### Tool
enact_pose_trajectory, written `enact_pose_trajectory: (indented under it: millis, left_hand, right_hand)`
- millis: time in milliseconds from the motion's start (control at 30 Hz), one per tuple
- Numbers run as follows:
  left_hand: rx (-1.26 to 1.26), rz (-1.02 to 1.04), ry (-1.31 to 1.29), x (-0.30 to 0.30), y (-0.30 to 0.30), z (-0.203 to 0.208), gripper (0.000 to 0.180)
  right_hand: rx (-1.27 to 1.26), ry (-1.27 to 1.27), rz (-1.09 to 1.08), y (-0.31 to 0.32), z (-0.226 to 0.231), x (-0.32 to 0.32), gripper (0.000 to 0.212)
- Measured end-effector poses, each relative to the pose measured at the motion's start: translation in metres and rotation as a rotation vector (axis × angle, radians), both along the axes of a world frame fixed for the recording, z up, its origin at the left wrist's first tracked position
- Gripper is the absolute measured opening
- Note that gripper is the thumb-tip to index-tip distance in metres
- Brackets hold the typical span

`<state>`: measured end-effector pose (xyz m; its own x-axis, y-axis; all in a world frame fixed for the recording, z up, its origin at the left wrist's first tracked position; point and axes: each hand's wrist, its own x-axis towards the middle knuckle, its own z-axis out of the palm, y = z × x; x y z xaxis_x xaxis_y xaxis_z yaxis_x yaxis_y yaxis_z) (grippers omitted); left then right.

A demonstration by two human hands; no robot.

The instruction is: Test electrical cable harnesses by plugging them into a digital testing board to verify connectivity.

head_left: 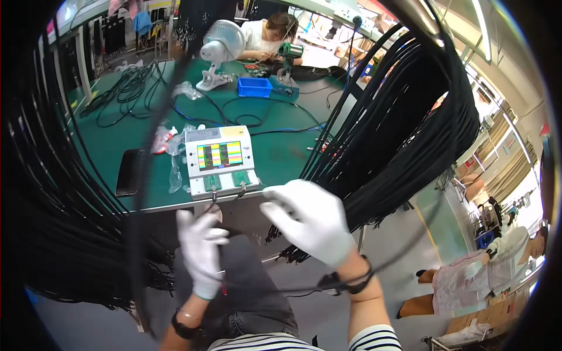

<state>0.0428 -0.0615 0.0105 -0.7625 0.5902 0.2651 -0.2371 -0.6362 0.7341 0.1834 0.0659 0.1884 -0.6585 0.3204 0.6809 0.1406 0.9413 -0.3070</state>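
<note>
A white tester box with a lit colour screen stands at the near edge of the green table. Two green sockets are set in its front, and a black cable plug sits at the left one. A second black cable end is at the right socket. Just below the left plug is my left hand, white-gloved, its fingers apart. My right hand, also gloved, hovers to the right of the tester with thumb and fingers apart. A blurred black cable loops across my forearms.
Thick bundles of black cables hang at right and left. A phone, plastic bags, a blue bin, a white fan and coiled cable lie on the table. One person works opposite; another is at far right.
</note>
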Motion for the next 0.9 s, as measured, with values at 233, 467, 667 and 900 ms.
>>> enact_pose_trajectory:
  millis: [233,467,667,900]
  left_hand:
    - [0.028,0.020,-0.234,-0.048,-0.009,0.043,0.042]
    - [-0.165,-0.269,0.095,-0.007,0.026,0.061,0.039]
    - [-0.236,-0.295,0.181,0.000,0.043,0.057,0.038]
    - [-0.157,-0.134,0.342,0.017,0.066,0.052,0.041]
  right_hand:
    - [0.897,0.427,-0.628,0.004,0.167,0.037,0.030]
    - [1.070,0.220,-0.697,0.023,0.201,0.038,0.021]
    - [1.172,0.151,-0.719,0.033,0.214,0.046,0.019]
    - [0.965,0.286,-0.499,0.018,0.199,0.011,0.023]
